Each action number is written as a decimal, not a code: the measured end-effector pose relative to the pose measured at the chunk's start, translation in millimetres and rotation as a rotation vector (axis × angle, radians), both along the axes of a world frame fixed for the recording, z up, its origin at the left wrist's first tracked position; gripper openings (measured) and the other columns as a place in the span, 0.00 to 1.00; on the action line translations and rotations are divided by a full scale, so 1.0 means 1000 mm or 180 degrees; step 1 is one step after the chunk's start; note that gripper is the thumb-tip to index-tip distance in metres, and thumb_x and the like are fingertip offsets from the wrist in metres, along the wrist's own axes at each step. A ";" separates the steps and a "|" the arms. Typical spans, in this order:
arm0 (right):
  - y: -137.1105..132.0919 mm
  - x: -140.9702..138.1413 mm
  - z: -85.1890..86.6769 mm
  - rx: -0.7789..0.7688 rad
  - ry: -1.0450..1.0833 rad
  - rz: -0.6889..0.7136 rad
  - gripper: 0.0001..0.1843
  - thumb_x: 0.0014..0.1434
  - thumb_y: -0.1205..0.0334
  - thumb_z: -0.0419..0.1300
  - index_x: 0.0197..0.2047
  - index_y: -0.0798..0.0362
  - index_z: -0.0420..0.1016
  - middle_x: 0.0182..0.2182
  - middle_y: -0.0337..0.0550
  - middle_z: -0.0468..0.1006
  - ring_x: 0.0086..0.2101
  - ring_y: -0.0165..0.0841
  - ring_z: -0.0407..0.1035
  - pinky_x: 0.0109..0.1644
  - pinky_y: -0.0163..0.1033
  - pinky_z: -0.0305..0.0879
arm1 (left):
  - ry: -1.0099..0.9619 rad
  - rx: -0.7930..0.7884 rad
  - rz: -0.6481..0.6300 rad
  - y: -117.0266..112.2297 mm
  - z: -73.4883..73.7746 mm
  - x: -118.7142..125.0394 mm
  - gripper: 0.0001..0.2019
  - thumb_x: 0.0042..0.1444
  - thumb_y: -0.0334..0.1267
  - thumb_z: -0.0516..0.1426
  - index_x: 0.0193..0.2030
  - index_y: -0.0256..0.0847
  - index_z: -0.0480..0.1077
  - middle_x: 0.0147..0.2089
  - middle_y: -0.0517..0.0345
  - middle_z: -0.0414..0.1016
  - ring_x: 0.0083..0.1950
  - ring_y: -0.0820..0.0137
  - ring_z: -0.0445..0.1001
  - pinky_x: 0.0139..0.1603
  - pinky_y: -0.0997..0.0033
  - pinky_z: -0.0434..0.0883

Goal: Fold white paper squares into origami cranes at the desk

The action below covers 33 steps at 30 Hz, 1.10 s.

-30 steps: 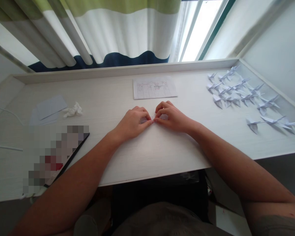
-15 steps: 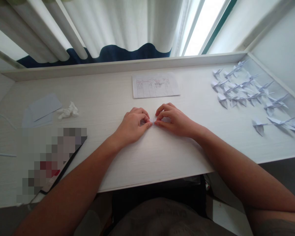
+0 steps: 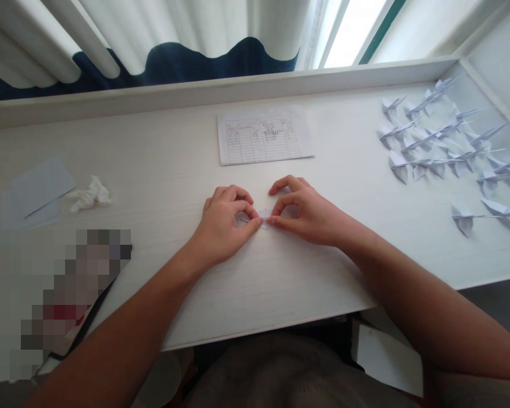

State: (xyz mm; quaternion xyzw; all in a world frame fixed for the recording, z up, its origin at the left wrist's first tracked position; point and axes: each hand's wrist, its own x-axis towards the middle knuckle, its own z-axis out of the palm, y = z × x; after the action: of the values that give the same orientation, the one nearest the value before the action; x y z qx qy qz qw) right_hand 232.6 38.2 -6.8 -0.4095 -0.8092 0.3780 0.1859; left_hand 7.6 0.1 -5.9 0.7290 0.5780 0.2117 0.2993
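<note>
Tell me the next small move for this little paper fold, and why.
Probably press the crease flat with both thumbs. The small folded white paper is pinched between the fingertips of your left hand and right hand, just above the white desk, and it looks less formed than the finished origami cranes at the right.

A white wood-grain table [image 3: 161,158] carries a ruled, handwritten sheet [image 3: 263,136], a crumpled tissue [image 3: 91,195], blank paper cards [image 3: 38,190], and rows of folded paper cranes [image 3: 399,167] at the right.
</note>
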 end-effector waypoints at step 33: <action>-0.036 -0.018 -0.009 0.0090 -0.0050 -0.0873 0.08 0.60 0.61 0.70 0.29 0.50 0.80 0.60 0.51 0.76 0.66 0.51 0.67 0.78 0.70 0.42 | -0.0075 -0.0103 0.0226 -0.006 0.005 0.010 0.08 0.58 0.32 0.65 0.29 0.43 0.74 0.51 0.55 0.85 0.69 0.52 0.70 0.74 0.38 0.61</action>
State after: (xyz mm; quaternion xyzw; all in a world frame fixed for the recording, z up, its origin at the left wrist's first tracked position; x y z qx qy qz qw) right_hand 214.5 2.0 -15.6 -0.5165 -0.7524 0.3344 0.2352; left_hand 17.9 -5.7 -1.1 0.7005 0.6033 0.2214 0.3102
